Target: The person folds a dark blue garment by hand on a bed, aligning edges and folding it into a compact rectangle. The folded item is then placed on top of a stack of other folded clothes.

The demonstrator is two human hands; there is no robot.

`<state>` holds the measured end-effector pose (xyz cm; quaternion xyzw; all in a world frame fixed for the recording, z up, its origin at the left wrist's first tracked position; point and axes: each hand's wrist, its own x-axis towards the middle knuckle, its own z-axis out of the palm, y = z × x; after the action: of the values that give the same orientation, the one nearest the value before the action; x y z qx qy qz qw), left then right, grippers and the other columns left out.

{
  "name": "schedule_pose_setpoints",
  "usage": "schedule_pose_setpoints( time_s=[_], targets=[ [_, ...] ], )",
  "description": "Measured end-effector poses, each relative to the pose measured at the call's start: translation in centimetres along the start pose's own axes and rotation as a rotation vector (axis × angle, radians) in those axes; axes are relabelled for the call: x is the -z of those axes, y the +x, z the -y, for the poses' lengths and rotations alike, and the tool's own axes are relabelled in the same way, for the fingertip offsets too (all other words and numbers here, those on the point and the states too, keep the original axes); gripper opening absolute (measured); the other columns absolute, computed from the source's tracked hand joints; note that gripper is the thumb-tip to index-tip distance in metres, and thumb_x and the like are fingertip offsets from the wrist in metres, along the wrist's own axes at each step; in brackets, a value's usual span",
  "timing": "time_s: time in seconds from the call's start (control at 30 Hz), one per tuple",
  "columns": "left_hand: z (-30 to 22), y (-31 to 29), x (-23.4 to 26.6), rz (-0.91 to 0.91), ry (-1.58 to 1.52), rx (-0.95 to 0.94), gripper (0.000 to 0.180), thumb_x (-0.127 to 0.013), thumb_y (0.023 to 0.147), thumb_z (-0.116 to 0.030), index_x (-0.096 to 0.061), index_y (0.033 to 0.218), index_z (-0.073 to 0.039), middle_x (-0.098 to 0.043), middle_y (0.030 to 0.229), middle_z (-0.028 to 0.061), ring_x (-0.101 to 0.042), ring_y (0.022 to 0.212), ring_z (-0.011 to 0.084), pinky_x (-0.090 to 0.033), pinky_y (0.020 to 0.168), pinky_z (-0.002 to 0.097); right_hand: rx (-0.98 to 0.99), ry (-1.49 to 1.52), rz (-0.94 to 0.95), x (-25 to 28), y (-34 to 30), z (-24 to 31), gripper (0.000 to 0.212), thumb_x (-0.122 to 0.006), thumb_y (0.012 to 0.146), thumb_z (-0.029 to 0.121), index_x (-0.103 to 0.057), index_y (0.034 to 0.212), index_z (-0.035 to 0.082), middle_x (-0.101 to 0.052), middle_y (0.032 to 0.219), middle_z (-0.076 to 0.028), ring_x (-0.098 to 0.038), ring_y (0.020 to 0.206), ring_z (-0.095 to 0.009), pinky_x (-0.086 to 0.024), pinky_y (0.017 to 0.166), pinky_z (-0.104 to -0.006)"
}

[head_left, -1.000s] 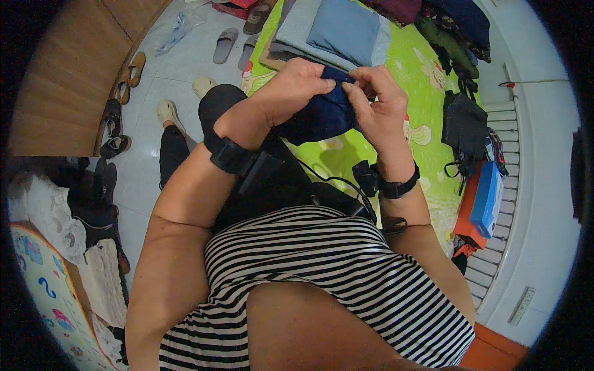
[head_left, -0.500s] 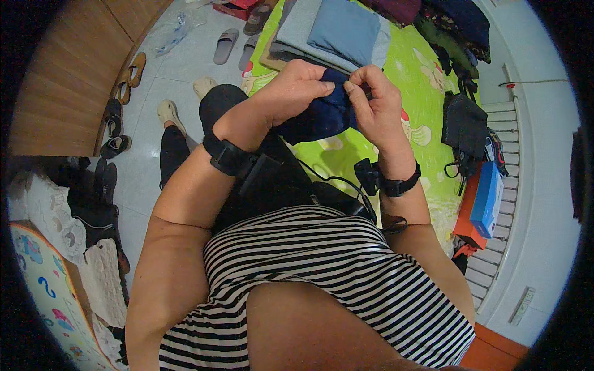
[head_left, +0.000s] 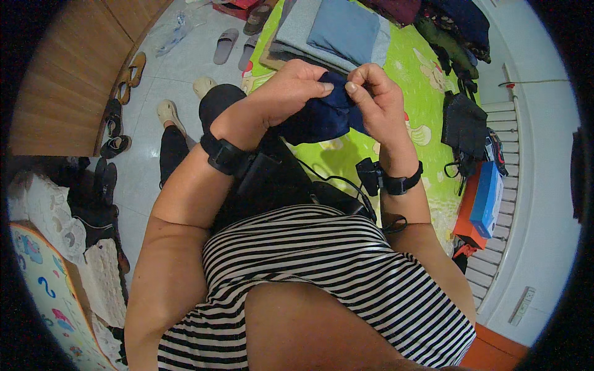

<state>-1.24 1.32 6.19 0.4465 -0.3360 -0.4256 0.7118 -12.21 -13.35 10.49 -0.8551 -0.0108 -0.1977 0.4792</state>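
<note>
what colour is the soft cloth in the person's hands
The soft cloth is dark navy blue, clearest in the head view.

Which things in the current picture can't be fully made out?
All in the head view:
- Dark blue cloth: partly hidden by the left hand; full shape unclear.
- Folded stack: far end cut off by the top edge.
- Red box: cut off there too.

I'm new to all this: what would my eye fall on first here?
Probably the black-and-white striped top across the lower middle. Above it, the left hand and right hand hold a dark navy cloth between their fingertips. Behind them spreads a bright green patterned sheet, with folded fabrics stacked on it at top centre.
</note>
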Motion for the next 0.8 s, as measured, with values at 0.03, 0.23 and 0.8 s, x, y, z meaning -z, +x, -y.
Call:
schedule_pose_setpoints(
  time_s=[0.03, 0.23, 0.8],
  targets=[
    [0.0, 0.0, 0.0, 0.003, -0.016, 0.004, 0.017, -0.054, 0.081, -0.007, -0.063, 0.088, 0.004, -0.058, 0.078, -0.0022, -0.047, 0.067, 0.0069, -0.041, 0.063, 0.023, -0.033, 0.063, 0.031, 0.1, 0.0, -0.1, 0.009, -0.058, 0.082, 0.005, -0.049, 0.08, 0.004, -0.051, 0.077, -0.001, -0.045, 0.067, -0.009, -0.037, 0.06, -0.0215],
    [-0.4, -0.2, 0.3, 0.009, -0.028, 0.055, 0.019, -0.055, 0.081, -0.007, -0.063, 0.093, 0.005, -0.059, 0.082, -0.0007, -0.048, 0.073, 0.0071, -0.04, 0.069, 0.023, -0.115, 0.379, 0.075, 0.3, 0.2, -0.1, 0.01, -0.056, 0.086, 0.012, -0.049, 0.084, 0.006, -0.052, 0.085, -0.001, -0.044, 0.071, -0.008, -0.036, 0.065, -0.0211],
    [0.5, -0.4, 1.8, -0.042, -0.074, 0.013, 0.012, -0.057, 0.082, -0.012, -0.061, 0.079, 0.0, -0.053, 0.069, -0.0034, -0.047, 0.062, 0.0073, -0.038, 0.056, 0.0262, 0.113, 0.245, -0.218, 0.5, 3.9, 1.2, 0.009, -0.053, 0.088, 0.012, -0.052, 0.093, 0.004, -0.057, 0.085, -0.007, -0.053, 0.077, -0.012, -0.043, 0.068, -0.026]
  ],
)
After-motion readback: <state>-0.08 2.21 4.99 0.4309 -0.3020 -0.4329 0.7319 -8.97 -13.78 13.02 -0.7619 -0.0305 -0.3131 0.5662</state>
